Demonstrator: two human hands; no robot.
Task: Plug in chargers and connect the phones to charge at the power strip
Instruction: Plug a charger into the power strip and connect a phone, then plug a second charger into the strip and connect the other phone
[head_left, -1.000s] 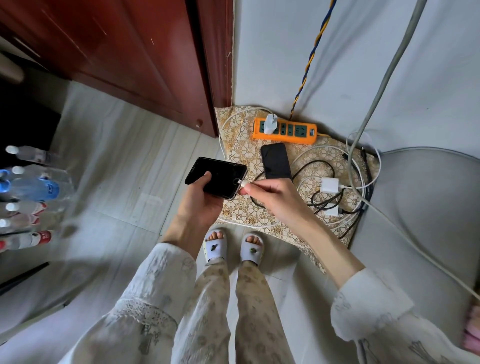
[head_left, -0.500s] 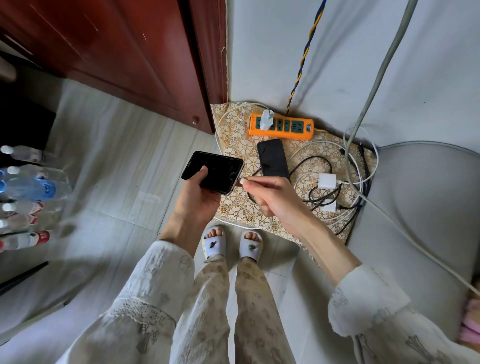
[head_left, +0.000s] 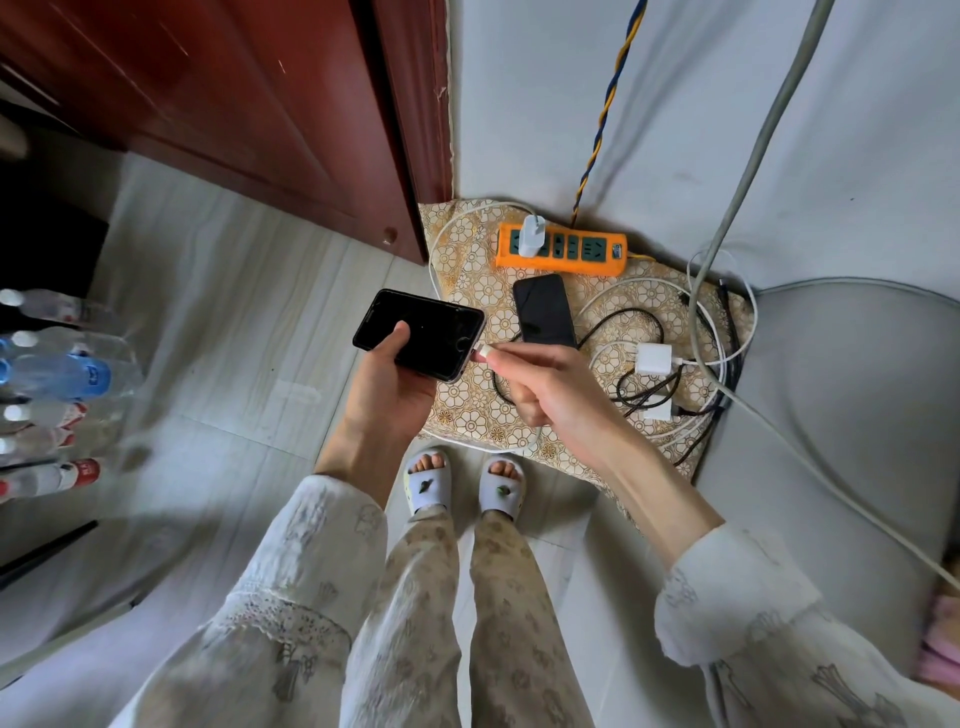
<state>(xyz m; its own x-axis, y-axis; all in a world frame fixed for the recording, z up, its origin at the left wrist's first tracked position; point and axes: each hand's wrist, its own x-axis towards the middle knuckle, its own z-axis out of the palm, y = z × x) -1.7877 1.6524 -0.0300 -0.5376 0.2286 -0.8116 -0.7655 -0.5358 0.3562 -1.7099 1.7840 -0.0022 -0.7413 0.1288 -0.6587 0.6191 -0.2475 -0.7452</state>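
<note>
1. head view, starting at the left: my left hand cradles a dark phone from beneath, thumb lying on the screen, fingers wrapped under its edge; it sits in the air over the floor, just left of the patterned cushion.
2. at the phone's right end my right hand pinches the white cable plug between thumb and fingertips; the tip is at the port, though i cannot tell whether it is fully seated; i judge this connection to be the step in hand.
3. further right and back, a white charger already stands in the orange power strip, its cable looping over the cushion; that part looks done.
4. a second phone lies face up on the cushion just in front of the strip; i see no cable in it, so it seems left to do.
5. rightmost, a white adapter rests among tangled cables, unplugged; i reckon it must go into the strip next.
</note>
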